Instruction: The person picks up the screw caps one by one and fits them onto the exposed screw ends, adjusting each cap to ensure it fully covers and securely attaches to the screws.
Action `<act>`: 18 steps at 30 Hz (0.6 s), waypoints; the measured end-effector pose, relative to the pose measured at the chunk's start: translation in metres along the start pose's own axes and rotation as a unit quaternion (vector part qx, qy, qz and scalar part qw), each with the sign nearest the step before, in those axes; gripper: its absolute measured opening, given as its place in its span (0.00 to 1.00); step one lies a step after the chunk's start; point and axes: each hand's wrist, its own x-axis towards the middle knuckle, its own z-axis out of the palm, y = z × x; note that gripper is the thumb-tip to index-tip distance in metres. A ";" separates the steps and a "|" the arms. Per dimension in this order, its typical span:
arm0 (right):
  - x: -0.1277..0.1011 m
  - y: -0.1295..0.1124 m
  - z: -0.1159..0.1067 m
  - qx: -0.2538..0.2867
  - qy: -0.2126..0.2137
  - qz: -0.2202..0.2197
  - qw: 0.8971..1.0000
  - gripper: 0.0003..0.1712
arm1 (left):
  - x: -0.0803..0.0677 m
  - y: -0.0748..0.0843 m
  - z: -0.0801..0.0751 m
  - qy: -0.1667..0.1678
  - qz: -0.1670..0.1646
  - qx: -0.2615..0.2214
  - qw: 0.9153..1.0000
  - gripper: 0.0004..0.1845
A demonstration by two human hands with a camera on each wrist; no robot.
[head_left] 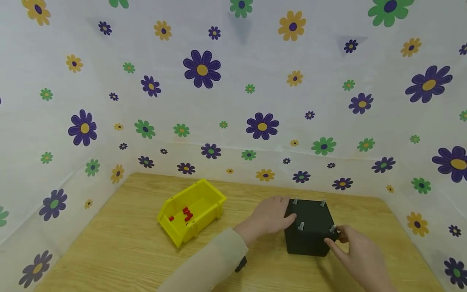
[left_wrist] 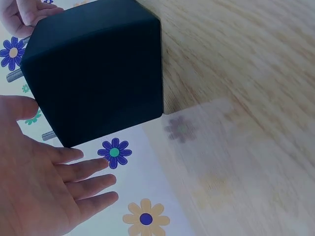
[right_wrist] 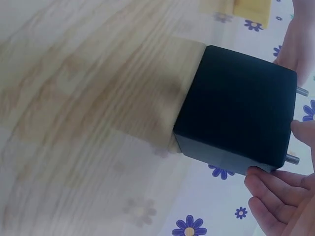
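Note:
A black box [head_left: 311,217] stands on the wooden table, with a metal bolt sticking up near each corner of its top. At its left side is my left hand [head_left: 268,217]; the thumb lies at the top edge and the other fingers stretch out straight along the far side, as the left wrist view shows [left_wrist: 44,182]. My right hand [head_left: 359,253] pinches the box's near right corner, just beside a bolt [head_left: 333,228]. In the right wrist view its thumb is at the top edge and its fingertips [right_wrist: 258,179] bend against the side face.
Left of the box, a yellow bin [head_left: 219,209] sits tilted at an angle on the table [head_left: 120,243], holding several small red pieces [head_left: 187,212]. A small dark object [head_left: 241,264] shows beside my left sleeve. Flower-printed sheeting [head_left: 233,105] rises behind and at both sides.

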 end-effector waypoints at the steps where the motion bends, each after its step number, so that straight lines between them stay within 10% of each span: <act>1: 0.000 0.000 -0.001 -0.002 -0.006 0.001 1.000 0.32 | 0.000 0.000 0.000 0.000 0.001 0.007 1.000 0.37; 18: 0.005 0.013 -0.015 -0.014 -0.028 -0.058 0.998 0.44 | -0.001 -0.007 -0.008 0.007 0.044 0.103 0.994 0.37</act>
